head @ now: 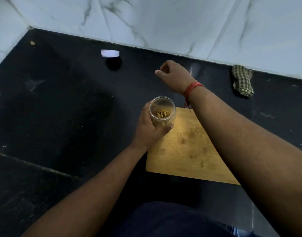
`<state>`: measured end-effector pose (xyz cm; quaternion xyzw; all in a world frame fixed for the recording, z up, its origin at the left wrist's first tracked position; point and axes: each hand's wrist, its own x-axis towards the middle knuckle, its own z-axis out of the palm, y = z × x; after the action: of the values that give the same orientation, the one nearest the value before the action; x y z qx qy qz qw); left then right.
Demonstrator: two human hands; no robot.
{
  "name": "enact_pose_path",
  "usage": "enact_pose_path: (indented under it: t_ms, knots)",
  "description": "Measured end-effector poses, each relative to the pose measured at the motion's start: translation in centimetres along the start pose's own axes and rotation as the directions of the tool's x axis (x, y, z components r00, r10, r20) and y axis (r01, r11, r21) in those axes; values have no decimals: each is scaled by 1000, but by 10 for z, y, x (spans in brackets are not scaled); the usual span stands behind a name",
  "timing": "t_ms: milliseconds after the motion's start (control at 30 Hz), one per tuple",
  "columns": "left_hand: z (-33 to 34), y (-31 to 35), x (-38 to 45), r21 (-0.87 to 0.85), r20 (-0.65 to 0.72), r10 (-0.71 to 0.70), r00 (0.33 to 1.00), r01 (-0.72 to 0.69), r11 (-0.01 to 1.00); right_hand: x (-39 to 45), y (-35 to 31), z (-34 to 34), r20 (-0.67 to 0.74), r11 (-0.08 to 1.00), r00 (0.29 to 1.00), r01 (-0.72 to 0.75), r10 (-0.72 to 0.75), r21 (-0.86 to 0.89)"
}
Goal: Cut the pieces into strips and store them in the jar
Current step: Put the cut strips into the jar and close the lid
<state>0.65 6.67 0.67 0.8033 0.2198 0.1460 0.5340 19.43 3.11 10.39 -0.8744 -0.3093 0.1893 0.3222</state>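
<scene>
My left hand (146,127) grips a clear glass jar (161,101) from its left side, holding it above the near-left corner of a wooden cutting board (186,151). Yellowish strips (162,112) lie in the bottom of the jar, whose mouth is uncovered. My right hand (172,74) hovers over the black counter beyond the jar, fingers curled inward with the thumb pointing left; nothing shows in it. A white lid (110,53) rests on the counter at the back, left of my right hand.
The black counter (52,108) meets a white marble wall (164,19) at the back. A folded checked cloth (242,81) lies at the back right. A small yellowish scrap (32,42) sits in the far left corner. A few bits remain on the board.
</scene>
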Motion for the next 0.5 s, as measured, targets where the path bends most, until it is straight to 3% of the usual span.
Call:
enact_pose_path:
  t_ms: [500]
  knots:
    - [-114,-48,16,26,-269,-77,960,88,996,85,-60,99,173,994,985,30,-11,-107]
